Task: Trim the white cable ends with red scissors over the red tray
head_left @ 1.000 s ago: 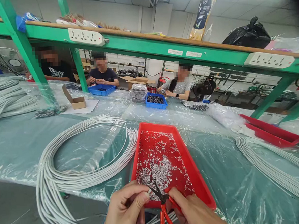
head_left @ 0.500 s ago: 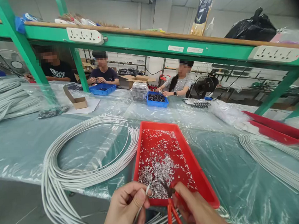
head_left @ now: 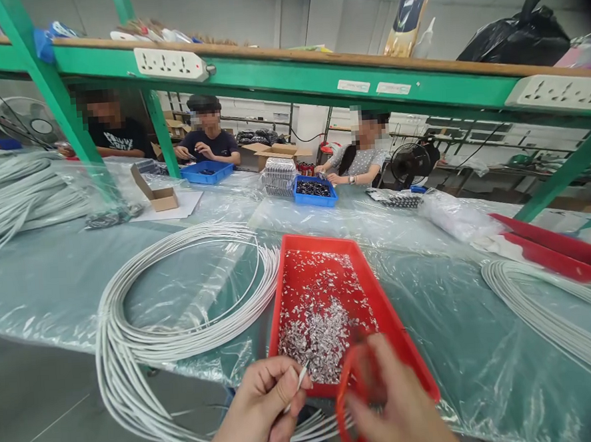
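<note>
My left hand (head_left: 260, 413) is closed in a pinch on the end of a thin white cable (head_left: 299, 381) at the near edge of a red tray (head_left: 408, 354). My right hand (head_left: 400, 408), blurred by motion, is wrapped round red-handled pliers (head_left: 353, 394) just right of the cable end. The tray holds a heap of small silvery pieces (head_left: 321, 319). A big coil of white cable (head_left: 147, 337) lies to the left of the tray and runs down to my left hand.
The table is covered in clear plastic sheet (head_left: 447, 325). Another cable coil (head_left: 546, 306) and stacked red trays (head_left: 562, 251) lie at the right, a cable bundle (head_left: 13, 191) at far left. Three people sit across, by blue bins (head_left: 314, 192). A green shelf frame (head_left: 277, 82) runs overhead.
The pliers have swung off the cable end and turned in my right hand, now blurred. My left hand keeps its pinch on the cable. The view has shifted slightly.
</note>
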`<state>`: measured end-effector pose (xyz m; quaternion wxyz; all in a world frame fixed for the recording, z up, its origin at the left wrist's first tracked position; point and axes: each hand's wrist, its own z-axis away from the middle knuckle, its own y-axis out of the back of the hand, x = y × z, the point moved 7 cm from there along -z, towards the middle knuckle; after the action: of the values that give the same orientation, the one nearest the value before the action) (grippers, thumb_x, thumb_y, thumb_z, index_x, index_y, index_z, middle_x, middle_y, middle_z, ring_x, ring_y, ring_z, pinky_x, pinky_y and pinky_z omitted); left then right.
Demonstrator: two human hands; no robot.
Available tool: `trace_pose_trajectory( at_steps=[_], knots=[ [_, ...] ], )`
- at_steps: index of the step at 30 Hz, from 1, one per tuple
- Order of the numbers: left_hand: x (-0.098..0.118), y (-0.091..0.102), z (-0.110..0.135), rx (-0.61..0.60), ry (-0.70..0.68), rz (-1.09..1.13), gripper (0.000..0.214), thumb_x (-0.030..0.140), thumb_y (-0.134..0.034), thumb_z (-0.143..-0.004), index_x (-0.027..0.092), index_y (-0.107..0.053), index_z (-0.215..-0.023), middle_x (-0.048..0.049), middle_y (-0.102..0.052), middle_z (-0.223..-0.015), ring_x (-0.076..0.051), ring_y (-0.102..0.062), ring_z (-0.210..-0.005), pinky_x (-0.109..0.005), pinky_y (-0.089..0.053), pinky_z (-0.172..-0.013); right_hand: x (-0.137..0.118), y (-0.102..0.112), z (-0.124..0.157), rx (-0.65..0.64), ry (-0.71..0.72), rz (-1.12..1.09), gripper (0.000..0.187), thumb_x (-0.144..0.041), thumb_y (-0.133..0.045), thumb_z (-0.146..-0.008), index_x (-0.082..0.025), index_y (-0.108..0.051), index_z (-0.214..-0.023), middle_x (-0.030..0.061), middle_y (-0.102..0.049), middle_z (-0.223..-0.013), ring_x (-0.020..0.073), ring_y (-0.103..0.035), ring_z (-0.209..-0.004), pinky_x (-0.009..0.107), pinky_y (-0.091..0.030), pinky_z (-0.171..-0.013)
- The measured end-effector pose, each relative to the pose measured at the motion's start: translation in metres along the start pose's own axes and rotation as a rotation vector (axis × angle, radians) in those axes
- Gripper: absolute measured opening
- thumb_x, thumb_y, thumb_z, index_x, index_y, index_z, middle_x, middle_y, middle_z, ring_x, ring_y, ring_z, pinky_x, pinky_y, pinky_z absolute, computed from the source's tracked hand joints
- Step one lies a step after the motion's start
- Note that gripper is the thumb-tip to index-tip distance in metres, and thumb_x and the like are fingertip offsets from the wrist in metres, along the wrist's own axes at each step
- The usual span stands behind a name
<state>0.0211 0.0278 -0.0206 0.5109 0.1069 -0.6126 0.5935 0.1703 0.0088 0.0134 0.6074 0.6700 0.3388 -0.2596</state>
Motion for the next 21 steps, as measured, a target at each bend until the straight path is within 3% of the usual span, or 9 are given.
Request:
trace_pose_trajectory(
  at_steps=[2, 4, 7, 9, 16, 18, 19, 21],
  knots=[
    [-0.003, -0.001, -0.001, -0.06, 0.065, 0.105, 0.033, 0.039, -0.073, -0.067, 0.012, -0.055, -0.059, 0.0074, -0.041, -0.046, 0.003, -0.017, -0.029, -0.009, -0.014, -0.028, 0.005, 0.008, -0.001, 0.118, -0.044, -0.186, 0.033, -0.03, -0.048, -0.076, -0.017, -0.036, -0.104, 0.0088, -0.059, -0.085, 0.0203, -0.06, -0.076, 0.031, -0.051, -0.066],
    [-0.005, -0.001, -0.001, -0.072, 0.117, 0.166, 0.032, 0.038, -0.075, -0.065, 0.013, -0.055, -0.062, 0.0075, -0.042, -0.048, 0.003, -0.015, -0.029, -0.01, -0.013, -0.027, 0.007, 0.002, 0.001, 0.039, -0.052, -0.228, 0.039, -0.028, -0.053, -0.072, -0.018, -0.038, -0.107, 0.0102, -0.058, -0.093, 0.021, -0.06, -0.083, 0.03, -0.051, -0.071],
    [-0.006, -0.001, 0.0, -0.074, 0.156, 0.166, 0.032, 0.038, -0.076, -0.064, 0.014, -0.055, -0.063, 0.0084, -0.041, -0.045, 0.003, -0.014, -0.029, -0.01, -0.014, -0.027, 0.004, -0.014, 0.008, -0.224, -0.023, 0.01, 0.047, -0.025, -0.063, -0.062, -0.019, -0.05, -0.107, 0.0085, -0.06, -0.085, 0.0232, -0.06, -0.074, 0.033, -0.052, -0.064],
    [-0.008, -0.001, 0.001, -0.084, 0.163, 0.138, 0.034, 0.04, -0.074, -0.065, 0.014, -0.053, -0.06, 0.0084, -0.039, -0.043, 0.003, -0.015, -0.028, -0.01, -0.013, -0.026, -0.001, -0.019, 0.011, -0.329, 0.007, 0.14, 0.048, -0.024, -0.065, -0.062, -0.019, -0.054, -0.109, 0.009, -0.061, -0.081, 0.0239, -0.059, -0.07, 0.034, -0.051, -0.059],
    [-0.018, 0.003, -0.001, -0.12, 0.214, 0.086, 0.036, 0.043, -0.074, -0.064, 0.013, -0.055, -0.063, 0.0072, -0.042, -0.047, 0.003, -0.017, -0.026, -0.01, -0.012, -0.024, -0.016, -0.017, 0.017, -0.367, 0.104, 0.324, 0.045, -0.024, -0.065, -0.065, -0.019, -0.054, -0.108, 0.008, -0.062, -0.076, 0.0227, -0.059, -0.064, 0.033, -0.05, -0.057],
    [-0.019, 0.003, 0.0, -0.132, 0.229, 0.073, 0.035, 0.043, -0.074, -0.064, 0.013, -0.056, -0.065, 0.0071, -0.042, -0.047, 0.003, -0.017, -0.027, -0.01, -0.01, -0.025, -0.013, -0.016, 0.015, -0.341, 0.106, 0.318, 0.045, -0.025, -0.067, -0.063, -0.02, -0.054, -0.105, 0.008, -0.062, -0.077, 0.024, -0.059, -0.065, 0.034, -0.05, -0.056],
    [-0.02, 0.001, 0.001, -0.151, 0.237, 0.069, 0.035, 0.043, -0.074, -0.065, 0.013, -0.056, -0.065, 0.0068, -0.042, -0.046, 0.003, -0.017, -0.027, -0.01, -0.009, -0.025, -0.012, -0.011, 0.01, -0.264, 0.11, 0.273, 0.039, -0.025, -0.066, -0.063, -0.02, -0.054, -0.1, 0.0066, -0.061, -0.073, 0.0229, -0.059, -0.062, 0.033, -0.049, -0.054],
    [-0.02, -0.003, 0.002, -0.215, 0.247, 0.074, 0.034, 0.041, -0.073, -0.067, 0.012, -0.055, -0.064, 0.0062, -0.042, -0.046, 0.003, -0.018, -0.027, -0.01, -0.009, -0.025, -0.012, 0.01, 0.0, 0.031, 0.12, 0.05, 0.019, -0.027, -0.058, -0.071, -0.021, -0.049, -0.087, 0.0019, -0.056, -0.066, 0.0174, -0.055, -0.054, 0.028, -0.048, -0.048]
  ],
)
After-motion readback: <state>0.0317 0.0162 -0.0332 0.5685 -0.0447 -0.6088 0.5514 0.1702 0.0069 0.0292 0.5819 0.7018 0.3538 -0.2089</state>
